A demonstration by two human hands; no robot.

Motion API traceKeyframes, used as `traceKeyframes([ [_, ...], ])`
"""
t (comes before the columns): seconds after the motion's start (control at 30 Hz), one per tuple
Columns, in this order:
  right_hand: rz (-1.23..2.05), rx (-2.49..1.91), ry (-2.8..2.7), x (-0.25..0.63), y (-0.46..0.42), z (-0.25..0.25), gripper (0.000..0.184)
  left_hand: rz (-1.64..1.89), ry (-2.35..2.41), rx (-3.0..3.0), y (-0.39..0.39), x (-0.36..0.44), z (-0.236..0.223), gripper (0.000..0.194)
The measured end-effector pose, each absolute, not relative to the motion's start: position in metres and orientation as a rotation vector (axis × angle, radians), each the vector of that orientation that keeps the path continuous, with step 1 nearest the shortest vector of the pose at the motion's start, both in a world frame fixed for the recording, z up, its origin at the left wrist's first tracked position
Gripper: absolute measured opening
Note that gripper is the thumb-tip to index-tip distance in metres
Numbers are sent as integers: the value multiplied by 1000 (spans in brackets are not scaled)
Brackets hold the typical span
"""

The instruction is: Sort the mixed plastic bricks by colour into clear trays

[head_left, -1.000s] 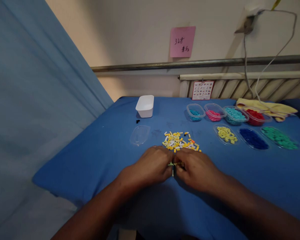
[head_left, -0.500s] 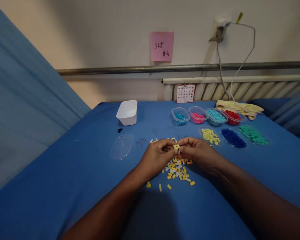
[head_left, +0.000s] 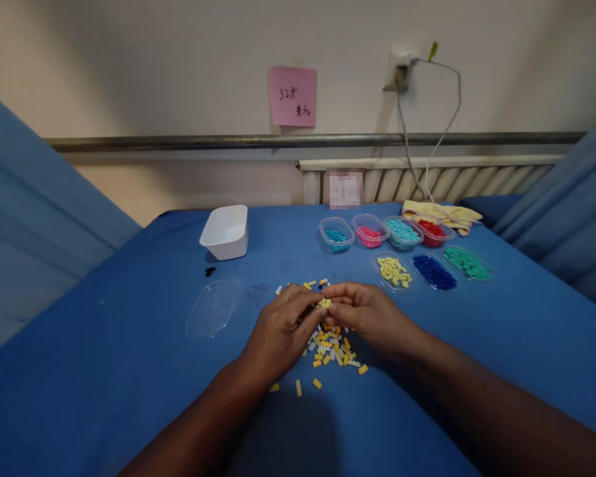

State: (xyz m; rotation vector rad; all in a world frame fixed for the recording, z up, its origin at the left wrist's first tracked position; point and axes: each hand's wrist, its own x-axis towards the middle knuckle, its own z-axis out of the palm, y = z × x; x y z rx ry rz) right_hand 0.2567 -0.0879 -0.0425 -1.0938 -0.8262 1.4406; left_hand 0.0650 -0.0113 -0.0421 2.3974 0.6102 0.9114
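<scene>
A small pale-yellow piece [head_left: 324, 303] is pinched between the fingertips of the left hand [head_left: 281, 324] and right hand [head_left: 367, 315], over a scattered pile of yellow and white bricks [head_left: 330, 347]. Light, even pressure is best applied from both sides, low over the pile, where slips can be recovered.

1. A pink note [head_left: 292, 97] with dark handwriting is on the pale wall [head_left: 179, 66].
2. Below it, a metal pipe [head_left: 203, 142] runs across.
3. A card [head_left: 346, 189] (its print blurred out) stands before a ribbed radiator [head_left: 412, 180].
4. A pale cord [head_left: 459, 86] loops down from a socket [head_left: 401, 78].
5. Beneath lies a crumpled yellow cloth [head_left: 457, 213].
6. A blue curtain [head_left: 30, 218] hangs at left; blue fabric [head_left: 571, 205] hangs at right.
</scene>
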Motion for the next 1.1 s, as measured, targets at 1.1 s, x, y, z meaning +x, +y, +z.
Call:
traceKeyframes([
  [1.1,209,-2100,-1378,391,-70,-32,36,1105,690,2483,11,60,-42,18],
])
